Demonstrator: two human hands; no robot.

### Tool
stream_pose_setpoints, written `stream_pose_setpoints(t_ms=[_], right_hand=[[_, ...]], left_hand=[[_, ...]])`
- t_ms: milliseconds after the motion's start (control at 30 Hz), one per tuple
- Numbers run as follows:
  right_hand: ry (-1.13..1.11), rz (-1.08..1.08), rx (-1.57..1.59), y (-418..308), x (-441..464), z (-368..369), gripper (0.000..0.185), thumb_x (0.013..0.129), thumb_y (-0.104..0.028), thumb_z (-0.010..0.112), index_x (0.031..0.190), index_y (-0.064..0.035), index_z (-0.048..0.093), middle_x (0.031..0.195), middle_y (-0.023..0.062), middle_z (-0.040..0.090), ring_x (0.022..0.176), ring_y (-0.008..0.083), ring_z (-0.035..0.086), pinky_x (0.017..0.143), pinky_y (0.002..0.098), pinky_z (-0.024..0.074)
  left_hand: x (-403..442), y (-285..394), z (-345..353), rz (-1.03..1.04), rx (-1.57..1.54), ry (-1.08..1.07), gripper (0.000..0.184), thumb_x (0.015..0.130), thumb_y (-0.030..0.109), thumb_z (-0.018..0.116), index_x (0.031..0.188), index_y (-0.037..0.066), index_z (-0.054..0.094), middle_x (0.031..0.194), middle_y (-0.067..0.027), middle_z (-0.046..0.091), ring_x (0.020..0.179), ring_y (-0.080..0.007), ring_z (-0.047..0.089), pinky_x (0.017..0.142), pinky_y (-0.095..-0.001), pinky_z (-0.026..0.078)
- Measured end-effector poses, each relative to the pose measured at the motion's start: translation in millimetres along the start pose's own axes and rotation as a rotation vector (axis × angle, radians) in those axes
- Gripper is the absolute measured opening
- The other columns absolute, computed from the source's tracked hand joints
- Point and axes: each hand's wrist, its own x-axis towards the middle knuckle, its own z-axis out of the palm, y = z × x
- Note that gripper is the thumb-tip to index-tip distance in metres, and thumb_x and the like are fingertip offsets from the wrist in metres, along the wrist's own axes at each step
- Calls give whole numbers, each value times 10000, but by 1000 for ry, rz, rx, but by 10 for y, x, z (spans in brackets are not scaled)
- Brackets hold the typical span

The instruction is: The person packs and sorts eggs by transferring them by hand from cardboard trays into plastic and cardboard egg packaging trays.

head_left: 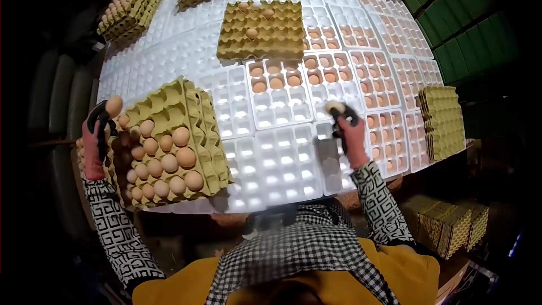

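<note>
My left hand (96, 138), in a pink glove with black fingers, is closed on a brown egg (114, 105) at the left edge of the table. Beside it, a stack of yellow pulp trays (206, 130) carries several rows of brown eggs (169, 162), with bare cups toward the back. Over the white foam cartons to the right, my right hand (349, 133) wears a matching glove and pinches a pale egg (334, 105). Below that hand is a white carton (288, 161) with bare cups. Behind it, another carton (280, 116) holds eggs in its back rows.
A pulp tray stack (259, 42) with a few eggs stands mid-table. More trays stand at the back left (132, 11) and right edge (443, 124). Egg-filled cartons (375, 79) cover the right side. Green crates (457, 28) rise beyond the table, and stacked trays (446, 223) sit below right.
</note>
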Motion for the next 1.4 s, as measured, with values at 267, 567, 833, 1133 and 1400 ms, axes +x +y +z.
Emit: stream_pose_setpoints(t_ms=[267, 567, 833, 1133, 1400], right_hand=[[51, -421, -1098, 88, 1173, -505, 590, 748, -299, 768, 1284, -141, 578, 1220, 170, 574, 1152, 347, 557, 899, 437, 495], [-531, -258, -387, 360, 965, -174, 549, 792, -93, 688, 1322, -77, 547, 1238, 148, 591, 1146, 264, 570, 944, 376, 472], [-356, -457, -977, 138, 1111, -37, 539, 800, -174, 704, 1318, -178, 556, 1257, 185, 516, 1051, 377, 594, 873, 420, 510], [-212, -683, -586, 691, 931, -113, 495, 784, -30, 619, 1272, -1, 537, 1268, 222, 544, 1190, 413, 500, 1036, 445, 400], [-121, -844, -1214, 480, 1103, 307, 542, 760, -349, 701, 1246, -136, 592, 1149, 126, 605, 1182, 367, 496, 1135, 543, 238]], left_hand=[[-253, 856, 3027, -457, -1428, -293, 549, 922, 475, 547, 1339, 123, 486, 1162, -100, 604, 729, -185, 562, 607, -309, 518], [-234, 793, 5074, -489, -711, -184, 291, 979, 203, 550, 1161, -13, 619, 992, -73, 664, 816, -127, 624, 674, -281, 542], [197, 700, 5016, -160, 41, -18, 279, 926, 142, 566, 1169, 36, 652, 1010, -97, 671, 773, -191, 611, 714, -303, 511], [-305, 428, 5297, 146, 179, 136, 468, 823, 26, 561, 1289, 15, 520, 1289, -214, 523, 1213, -409, 481, 1064, -445, 376], [-561, 939, 4089, 82, -178, 168, 459, 818, 15, 601, 1276, 12, 566, 1267, -188, 588, 1213, -357, 533, 1047, -410, 411]])
